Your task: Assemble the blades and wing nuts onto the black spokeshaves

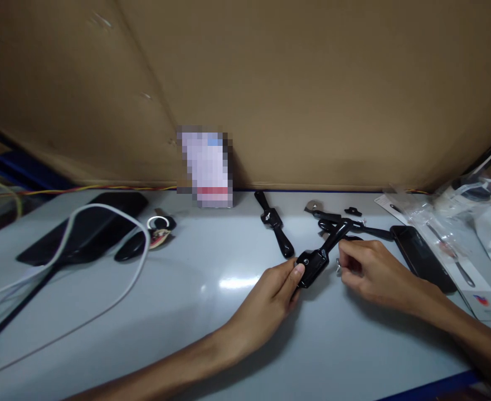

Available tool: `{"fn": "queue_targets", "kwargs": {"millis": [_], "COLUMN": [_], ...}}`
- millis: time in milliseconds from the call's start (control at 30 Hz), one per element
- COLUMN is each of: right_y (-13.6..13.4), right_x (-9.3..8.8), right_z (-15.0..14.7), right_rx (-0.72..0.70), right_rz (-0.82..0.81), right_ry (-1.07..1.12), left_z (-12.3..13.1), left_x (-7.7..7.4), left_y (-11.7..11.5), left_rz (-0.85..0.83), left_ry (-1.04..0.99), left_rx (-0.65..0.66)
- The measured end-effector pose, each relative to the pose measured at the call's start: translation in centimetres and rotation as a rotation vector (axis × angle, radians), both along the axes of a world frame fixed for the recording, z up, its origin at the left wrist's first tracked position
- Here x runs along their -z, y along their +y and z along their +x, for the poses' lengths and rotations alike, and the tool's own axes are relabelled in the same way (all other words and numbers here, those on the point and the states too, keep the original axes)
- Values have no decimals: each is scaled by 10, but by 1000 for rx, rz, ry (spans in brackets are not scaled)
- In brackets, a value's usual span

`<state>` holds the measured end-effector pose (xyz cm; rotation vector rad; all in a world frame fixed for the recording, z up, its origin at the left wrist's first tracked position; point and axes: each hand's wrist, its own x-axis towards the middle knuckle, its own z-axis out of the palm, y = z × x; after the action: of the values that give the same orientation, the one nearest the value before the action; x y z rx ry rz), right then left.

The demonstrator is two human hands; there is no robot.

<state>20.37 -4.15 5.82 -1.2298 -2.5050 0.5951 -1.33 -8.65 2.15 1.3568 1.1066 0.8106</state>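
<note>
My left hand (276, 287) is closed around one end of a black spokeshave (313, 267), thumb on its body, the other handle pointing up and right. Just right of it, my right hand (364, 273) is pinched on a small shiny metal screw (338, 267), mostly hidden by the fingers. Behind the hands a second black spokeshave (271, 218) lies on the table. More black spokeshave parts (377, 231) lie in a pile beyond my right hand, partly covered by the held tool. Near them are a small black cap piece (353, 211) and a round metal piece (313, 206).
A black phone (423, 259) and clear plastic packaging with a printed card (458, 273) lie at the right. To the left are a black flat base (86, 228), a white cable (139, 267) and a ring-shaped object (159, 224). A blurred upright box (209, 170) leans on the cardboard wall (312, 89).
</note>
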Motion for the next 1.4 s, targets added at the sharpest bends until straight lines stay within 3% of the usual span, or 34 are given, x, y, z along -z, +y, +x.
{"fn": "queue_targets", "kwargs": {"millis": [267,333,400,467,533,667,800,1000,1400], "right_y": [3,-3,-10,-16,-19,-18,-18,-21,-23], "right_x": [-14,-17,-14,-5,5,16,15,15,14], "right_z": [4,2,-3,-9,-14,-17,-19,-21,-21], "right_rx": [-102,-79,-64,-129,-220,-293,-314,-369,-374], "right_rz": [-158,-37,211,453,567,591,628,753,771], "right_ry": [147,260,338,346,325,270,224,91,-45], "left_z": [-2,-3,-3,-3,-3,-2,-1,0,-5], "left_x": [-1,-3,-5,-5,-4,2,3,-4,-18], "left_y": [3,5,6,6,7,9,9,10,11], "left_rz": [-26,-34,-17,14,26,27,24,-47,-270], "left_ry": [24,67,131,179,196,185,202,219,194], "left_rx": [39,117,175,188,193,204,212,218,268]}}
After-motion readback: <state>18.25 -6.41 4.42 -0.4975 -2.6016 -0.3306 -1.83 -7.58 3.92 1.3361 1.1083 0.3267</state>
